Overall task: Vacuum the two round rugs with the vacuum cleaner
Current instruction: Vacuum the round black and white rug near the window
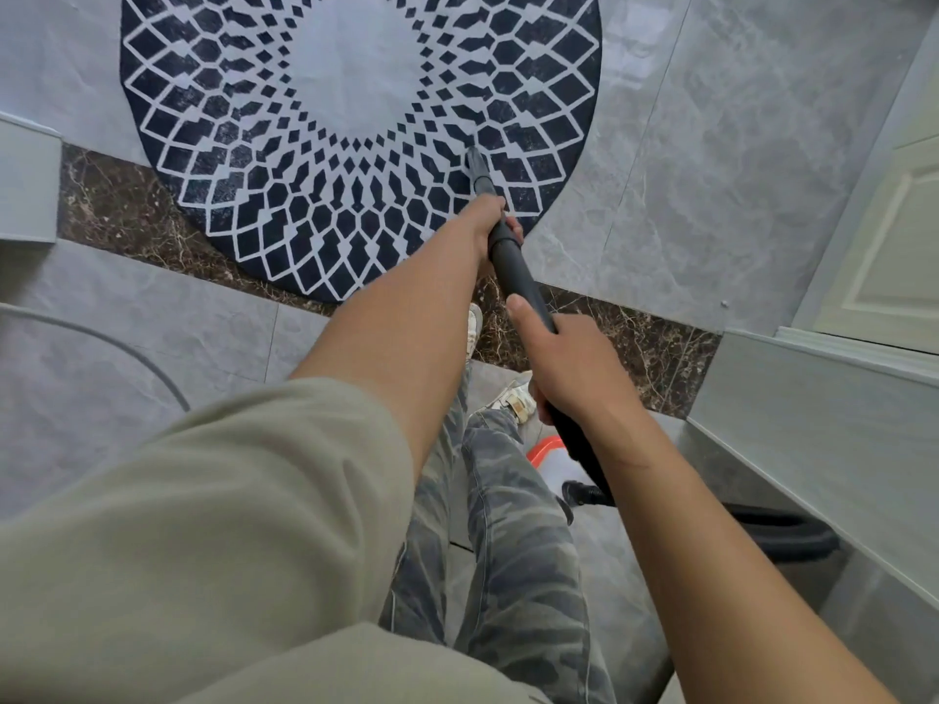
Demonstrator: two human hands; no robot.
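A round rug with a dark blue and white diamond pattern and a plain pale centre lies on the grey tiled floor ahead of me. The dark vacuum wand slants from lower right up to the rug, and its narrow nozzle tip touches the rug's lower right part. My left hand grips the wand near the nozzle. My right hand grips it further back. Only one rug is in view.
A dark marble strip crosses the floor under the rug's near edge. The ribbed black hose and an orange and white vacuum body sit behind my right leg. A door and wall stand at right, a cable curves at left.
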